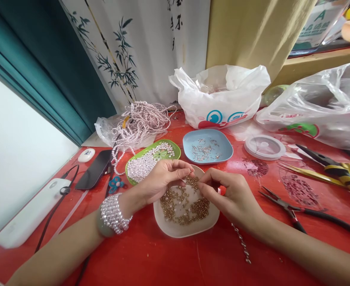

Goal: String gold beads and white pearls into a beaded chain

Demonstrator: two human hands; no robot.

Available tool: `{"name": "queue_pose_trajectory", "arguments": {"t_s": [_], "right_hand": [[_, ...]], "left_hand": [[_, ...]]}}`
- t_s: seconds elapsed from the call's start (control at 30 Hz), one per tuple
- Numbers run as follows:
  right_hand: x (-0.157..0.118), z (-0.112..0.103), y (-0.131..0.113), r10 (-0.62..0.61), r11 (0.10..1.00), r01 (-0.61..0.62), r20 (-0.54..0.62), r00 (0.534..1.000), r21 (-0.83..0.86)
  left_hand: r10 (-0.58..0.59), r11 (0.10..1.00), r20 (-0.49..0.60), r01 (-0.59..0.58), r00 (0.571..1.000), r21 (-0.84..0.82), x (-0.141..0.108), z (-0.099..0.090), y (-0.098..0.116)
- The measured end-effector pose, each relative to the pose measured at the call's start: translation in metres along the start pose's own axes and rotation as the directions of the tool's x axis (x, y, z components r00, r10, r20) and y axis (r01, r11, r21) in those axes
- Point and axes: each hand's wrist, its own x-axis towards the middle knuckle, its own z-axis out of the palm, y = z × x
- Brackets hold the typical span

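Note:
Above a white dish (pixel 187 232) of gold beads (pixel 199 208), my two hands face each other. My left hand (pixel 167 174) has its thumb and fingers pinched together; whatever sits between the tips is too small to make out. A bracelet of several rows of pearly beads (pixel 115 212) circles that wrist. My right hand (pixel 225 192) also pinches, close to the left fingertips, on something I cannot make out. Below it a short beaded strand (pixel 243 244) shows; its upper end is hidden by the hand, and I cannot tell whether it is held.
Behind the hands are a green tray (pixel 175 147) of pearl beads, a blue tray (pixel 193 137) of small metal pieces and heaped bead strings (pixel 145 119). Pliers (pixel 291 206) and tweezers (pixel 314 172) lie right. A phone (pixel 93 171) and white power strip (pixel 29 214) lie left.

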Motion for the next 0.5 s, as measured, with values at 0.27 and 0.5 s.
{"name": "queue_pose_trajectory", "arguments": {"t_s": [0.27, 0.5], "right_hand": [[-0.0001, 0.0016, -0.0009, -0.024, 1.0, 0.024, -0.006, 1.0, 0.004], [-0.0004, 0.0013, -0.0012, -0.029, 1.0, 0.029, -0.002, 1.0, -0.005]], "left_hand": [[0.002, 1.0, -0.023, -0.001, 1.0, 0.021, 0.0, -0.0001, 0.0002], [-0.007, 0.999, -0.042, 0.009, 0.999, 0.042, 0.0014, 0.0003, -0.0014]]}}
